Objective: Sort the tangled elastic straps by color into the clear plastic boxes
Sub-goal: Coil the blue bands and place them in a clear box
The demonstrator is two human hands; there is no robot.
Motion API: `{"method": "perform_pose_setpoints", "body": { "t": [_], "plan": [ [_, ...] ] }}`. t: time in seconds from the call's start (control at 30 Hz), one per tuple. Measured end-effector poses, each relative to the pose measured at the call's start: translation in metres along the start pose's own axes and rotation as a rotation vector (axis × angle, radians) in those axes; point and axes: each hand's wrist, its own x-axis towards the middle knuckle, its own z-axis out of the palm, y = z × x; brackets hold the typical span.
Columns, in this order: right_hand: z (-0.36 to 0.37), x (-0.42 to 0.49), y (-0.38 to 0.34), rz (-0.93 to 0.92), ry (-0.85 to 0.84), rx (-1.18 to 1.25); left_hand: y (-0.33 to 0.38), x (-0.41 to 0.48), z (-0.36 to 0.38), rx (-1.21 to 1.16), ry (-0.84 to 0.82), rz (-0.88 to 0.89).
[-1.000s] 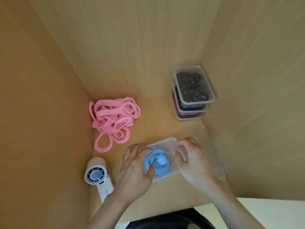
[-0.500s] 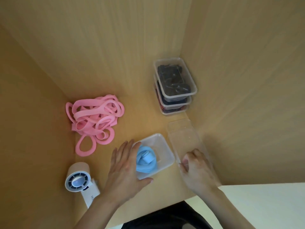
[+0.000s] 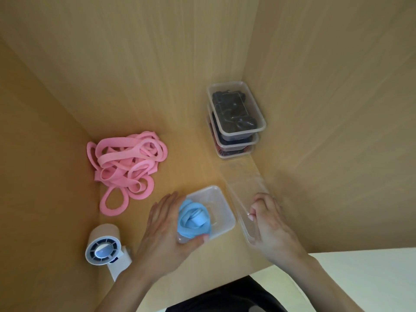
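Observation:
A clear plastic box (image 3: 219,207) sits near the front of the wooden surface with a bundle of blue straps (image 3: 194,219) inside it. My left hand (image 3: 164,230) holds the box's left side, fingers straight along its wall and thumb at its front edge. My right hand (image 3: 269,224) grips a clear lid (image 3: 244,192) that leans against the right wall. A tangled pile of pink straps (image 3: 127,164) lies to the left.
Three stacked clear boxes (image 3: 236,119) with dark straps stand in the back right corner. A small white handheld fan (image 3: 104,251) lies at the front left. Wooden walls close in on the left, back and right.
My right hand left the box with the blue straps and moved right onto the clear lid. My left hand's fingers straightened along the box's side.

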Motion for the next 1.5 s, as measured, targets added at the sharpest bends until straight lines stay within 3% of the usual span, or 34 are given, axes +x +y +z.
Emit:
{"method": "perform_pose_setpoints", "body": {
  "t": [0.1,0.3,0.47,0.53,0.83,0.93,1.03,1.3,1.4,1.5],
  "plan": [
    [-0.026,-0.005,-0.011,-0.025,0.044,0.121,0.005,0.0,-0.005,-0.097,0.107,-0.057],
    [-0.086,-0.02,-0.037,-0.163,-0.079,0.291,0.015,0.009,-0.021,-0.265,0.232,-0.078],
    [-0.124,-0.021,-0.053,-0.231,-0.4,0.761,0.03,0.01,-0.043,-0.602,0.167,-0.006],
    [-0.125,-0.015,-0.052,-0.22,-0.452,0.887,0.033,0.005,-0.05,-0.758,0.119,0.024],
    [-0.065,0.015,-0.05,0.01,-0.163,1.084,0.023,-0.026,-0.038,-0.923,0.282,-0.317],
    [-0.029,0.034,-0.048,0.069,-0.016,0.956,0.016,-0.032,-0.027,-0.878,0.265,-0.421],
    [0.001,0.053,-0.044,0.127,0.019,0.865,0.009,-0.033,-0.019,-0.745,0.269,-0.484],
    [0.04,0.079,-0.035,0.099,0.157,0.583,0.007,-0.028,-0.012,0.005,0.229,-0.382],
    [0.047,0.076,-0.033,0.033,0.207,0.406,0.009,-0.022,-0.011,0.149,0.179,-0.413],
    [0.057,0.066,-0.032,-0.01,0.244,0.381,0.004,-0.021,-0.011,0.141,0.088,-0.395]
  ]
}}
